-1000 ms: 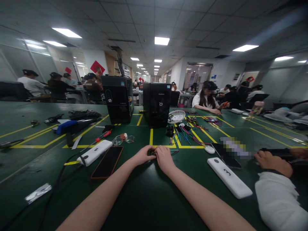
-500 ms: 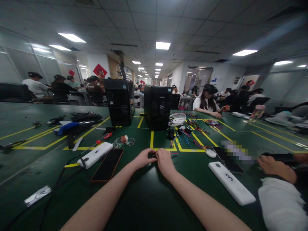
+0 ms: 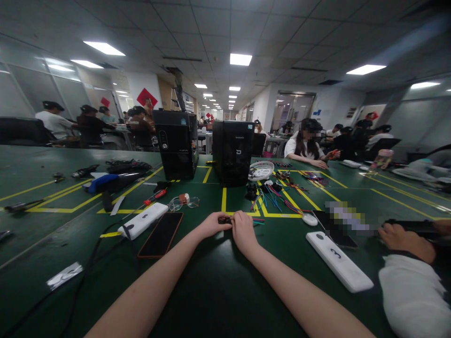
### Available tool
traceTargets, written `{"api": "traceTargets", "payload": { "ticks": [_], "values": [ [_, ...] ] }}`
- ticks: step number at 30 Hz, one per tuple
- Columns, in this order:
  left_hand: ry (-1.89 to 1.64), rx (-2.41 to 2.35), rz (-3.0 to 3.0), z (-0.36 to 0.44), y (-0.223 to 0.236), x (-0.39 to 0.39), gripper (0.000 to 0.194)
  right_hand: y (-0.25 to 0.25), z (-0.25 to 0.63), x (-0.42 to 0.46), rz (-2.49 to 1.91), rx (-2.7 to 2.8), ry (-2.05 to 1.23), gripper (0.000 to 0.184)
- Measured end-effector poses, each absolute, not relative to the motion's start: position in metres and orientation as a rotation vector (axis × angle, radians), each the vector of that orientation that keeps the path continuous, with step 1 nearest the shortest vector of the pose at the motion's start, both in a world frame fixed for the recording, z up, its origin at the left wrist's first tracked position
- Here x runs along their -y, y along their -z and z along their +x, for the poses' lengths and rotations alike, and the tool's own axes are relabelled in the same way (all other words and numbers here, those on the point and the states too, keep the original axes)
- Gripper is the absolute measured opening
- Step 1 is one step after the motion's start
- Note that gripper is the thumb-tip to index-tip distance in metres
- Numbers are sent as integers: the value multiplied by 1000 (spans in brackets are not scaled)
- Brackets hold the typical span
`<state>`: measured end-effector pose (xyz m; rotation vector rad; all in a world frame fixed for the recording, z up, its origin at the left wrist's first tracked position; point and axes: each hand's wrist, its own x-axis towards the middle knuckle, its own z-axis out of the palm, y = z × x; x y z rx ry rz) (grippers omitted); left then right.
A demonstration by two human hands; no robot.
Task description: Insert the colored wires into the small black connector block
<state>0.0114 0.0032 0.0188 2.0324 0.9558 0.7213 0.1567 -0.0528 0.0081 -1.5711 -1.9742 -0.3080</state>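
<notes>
Both my hands meet over the green table just before the yellow line. My left hand point(image 3: 212, 225) and my right hand point(image 3: 243, 231) are closed, pinching a small black connector point(image 3: 224, 219) between their fingertips. Thin coloured wires point(image 3: 259, 220) trail out to the right of my right hand. The fingertips hide most of the part.
Two black computer towers point(image 3: 177, 144) point(image 3: 232, 151) stand behind. Left lie a black phone point(image 3: 161, 234), a white power bank point(image 3: 143, 220), glasses point(image 3: 183, 203) and a red screwdriver point(image 3: 155, 195). Right lie a cable heap point(image 3: 276, 195), a white basket point(image 3: 260, 170), another power bank point(image 3: 338, 261) and a co-worker's hand point(image 3: 407, 241).
My hands have stayed in place, still working the connector; my fingertips shifted slightly. The view moved a little.
</notes>
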Motion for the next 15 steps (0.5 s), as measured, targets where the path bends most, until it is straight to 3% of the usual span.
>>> {"api": "traceTargets", "payload": {
  "ticks": [15],
  "values": [
    [-715,-993,2131,9,-15,2,39,-17,192,39,-1518,1619,278,16]
  ]
}}
